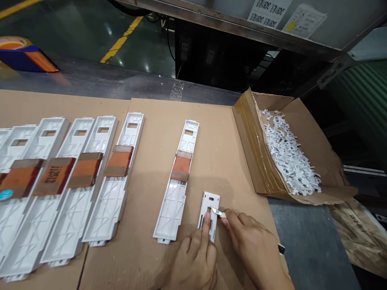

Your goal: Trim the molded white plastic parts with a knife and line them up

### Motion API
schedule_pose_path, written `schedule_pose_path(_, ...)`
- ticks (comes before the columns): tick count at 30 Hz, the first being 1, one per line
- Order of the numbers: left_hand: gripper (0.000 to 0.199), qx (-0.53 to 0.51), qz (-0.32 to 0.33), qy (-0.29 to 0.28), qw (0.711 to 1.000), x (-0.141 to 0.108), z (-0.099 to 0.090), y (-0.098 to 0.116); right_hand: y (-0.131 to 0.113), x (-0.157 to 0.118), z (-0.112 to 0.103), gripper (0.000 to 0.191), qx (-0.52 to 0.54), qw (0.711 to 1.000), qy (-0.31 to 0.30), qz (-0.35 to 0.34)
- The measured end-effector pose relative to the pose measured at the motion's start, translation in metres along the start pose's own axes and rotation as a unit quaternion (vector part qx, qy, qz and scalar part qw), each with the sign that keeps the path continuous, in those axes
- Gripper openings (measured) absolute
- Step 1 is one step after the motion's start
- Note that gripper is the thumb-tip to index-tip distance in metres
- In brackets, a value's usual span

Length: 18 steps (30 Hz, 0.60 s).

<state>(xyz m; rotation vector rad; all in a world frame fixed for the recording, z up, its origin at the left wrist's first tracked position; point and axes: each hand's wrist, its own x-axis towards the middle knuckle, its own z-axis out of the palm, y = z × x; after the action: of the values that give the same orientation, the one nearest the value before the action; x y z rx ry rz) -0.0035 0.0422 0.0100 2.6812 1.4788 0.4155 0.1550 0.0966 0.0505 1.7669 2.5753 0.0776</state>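
A small white slotted plate [213,198] lies flat on the cardboard sheet [229,169]. My left hand [196,257] presses on it with the index finger stretched out and the other fingers curled, hiding its lower part. In my right hand [252,237], closed in a pinch, is a small knife [217,212] whose blade tip touches the plate near its middle slot. Left of the plate lies a long white ribbed tray part [171,201] with an orange-brown block [182,166] across its middle.
Several more long white parts [104,213] with orange-brown blocks lie at the left. A cardboard box [250,141] of small white pieces [290,157] stands at the right. A tape roll [15,42] sits at the far left, and a metal frame [229,30] crosses the back.
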Motion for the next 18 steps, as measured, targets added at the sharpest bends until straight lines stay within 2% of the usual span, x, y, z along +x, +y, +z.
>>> schedule_pose_path(6, 0.002, -0.002, -0.001, 0.013, 1.0, 0.0, 0.003, 0.001, 0.002, 0.004, -0.005, 0.044, -0.026, 0.999, -0.013, -0.02)
schedule_pose_path(14, 0.002, -0.02, -0.015, 0.029, 0.999, 0.0, 0.006, 0.002, 0.002, 0.009, -0.01, 0.01, -0.065, 0.997, -0.039, -0.033)
schedule_pose_path(18, 0.001, -0.026, -0.014, 0.033, 0.999, -0.001, 0.007, 0.003, 0.001, 0.011, -0.01, 0.004, -0.083, 0.995, -0.043, -0.037)
